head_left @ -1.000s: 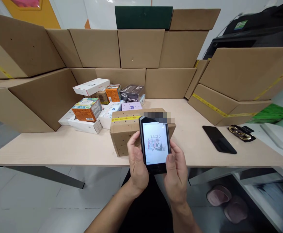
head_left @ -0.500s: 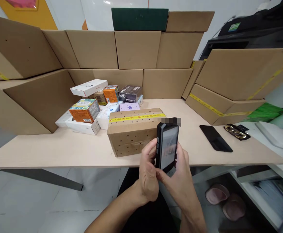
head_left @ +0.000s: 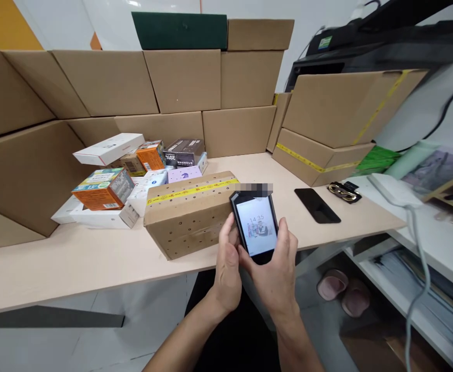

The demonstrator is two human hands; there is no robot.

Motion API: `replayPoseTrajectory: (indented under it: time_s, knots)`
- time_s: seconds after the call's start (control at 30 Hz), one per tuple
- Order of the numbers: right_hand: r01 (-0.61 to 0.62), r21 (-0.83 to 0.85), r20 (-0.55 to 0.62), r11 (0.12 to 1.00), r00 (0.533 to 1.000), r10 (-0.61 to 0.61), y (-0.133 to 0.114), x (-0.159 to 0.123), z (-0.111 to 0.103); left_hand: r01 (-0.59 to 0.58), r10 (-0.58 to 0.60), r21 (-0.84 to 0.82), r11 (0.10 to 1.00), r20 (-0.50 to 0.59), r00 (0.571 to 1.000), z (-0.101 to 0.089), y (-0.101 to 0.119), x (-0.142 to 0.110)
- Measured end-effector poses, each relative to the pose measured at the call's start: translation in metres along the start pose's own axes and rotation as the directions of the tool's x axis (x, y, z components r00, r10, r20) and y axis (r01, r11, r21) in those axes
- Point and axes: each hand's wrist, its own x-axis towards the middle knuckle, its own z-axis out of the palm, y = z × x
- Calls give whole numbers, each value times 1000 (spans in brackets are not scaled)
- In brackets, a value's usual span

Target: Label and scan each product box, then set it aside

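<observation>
A black handheld device (head_left: pixel 258 227) like a small label printer or scanner is held up in both hands, its lit screen showing 14:35 and a picture. My right hand (head_left: pixel 275 274) grips its lower right side, with the thumb along the bottom edge. Fingers of my left hand (head_left: pixel 227 268) press against its left side. Just behind the device stands a cardboard box (head_left: pixel 190 227) with yellow tape along its top and small marks over its faces. Part of that box is hidden by the device and my left hand.
Several small product boxes (head_left: pixel 104 188) are piled at the left. A black phone (head_left: pixel 317 205) and gold-ringed item (head_left: pixel 343 192) lie at the right of the table (head_left: pixel 106 268). Stacked cartons (head_left: pixel 238 132) wall the back. A white cable (head_left: pixel 418 258) hangs at far right.
The camera view has turned to the right, so the table things sit further left. The device has been rotated, and its screen now faces me with the clock showing.
</observation>
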Motion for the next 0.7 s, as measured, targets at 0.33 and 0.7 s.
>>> replayPoseTrajectory:
  time_s: [0.33,0.7]
  knots:
    - [3,-159,-209,987,977,-37,40,24,9,-177,178,288,941,24,984,-24,-3,-8]
    - [-43,-276,-193,960,981,-12,72,39,26,-499,778,799,335,63,625,-83,13,-3]
